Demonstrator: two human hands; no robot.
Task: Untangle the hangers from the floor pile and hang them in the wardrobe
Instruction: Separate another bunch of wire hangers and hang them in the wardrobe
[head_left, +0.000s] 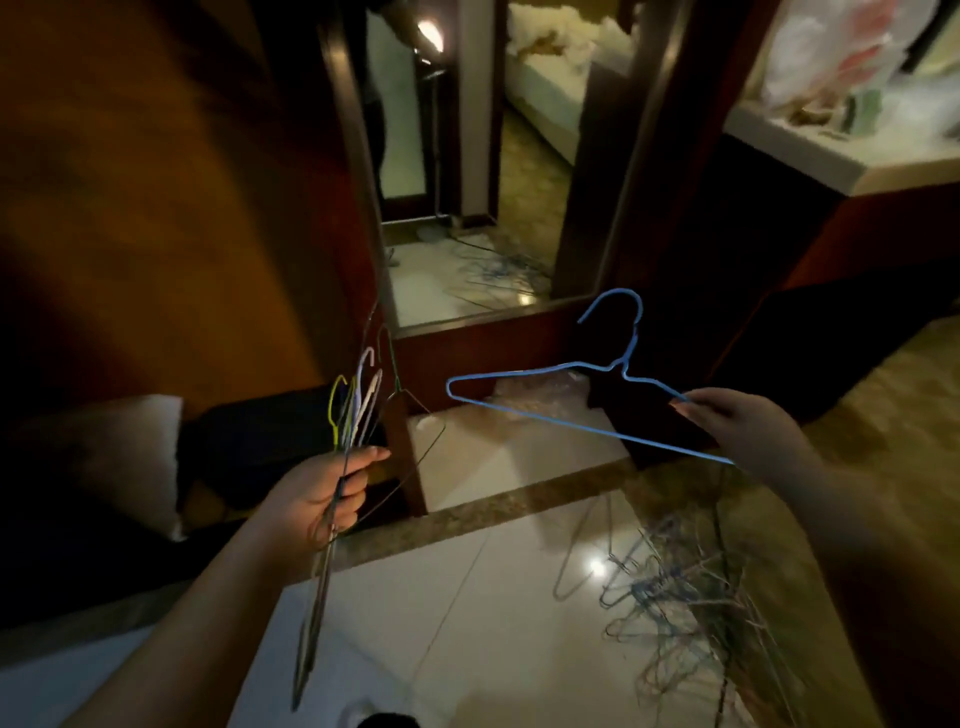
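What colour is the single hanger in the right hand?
Light blue: the single hanger, gripped by the right hand, shows best in the head view.

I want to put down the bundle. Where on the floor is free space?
Free: pale tiles between the brown marble strip and the left hand. Crowded: the hanger pile at lower right, beneath the right hand.

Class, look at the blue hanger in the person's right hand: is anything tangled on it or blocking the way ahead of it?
Nothing visible does. The blue hanger hangs free in the right hand, apart from the bundle of hangers in the left hand and above the floor pile. No wardrobe rail shows.
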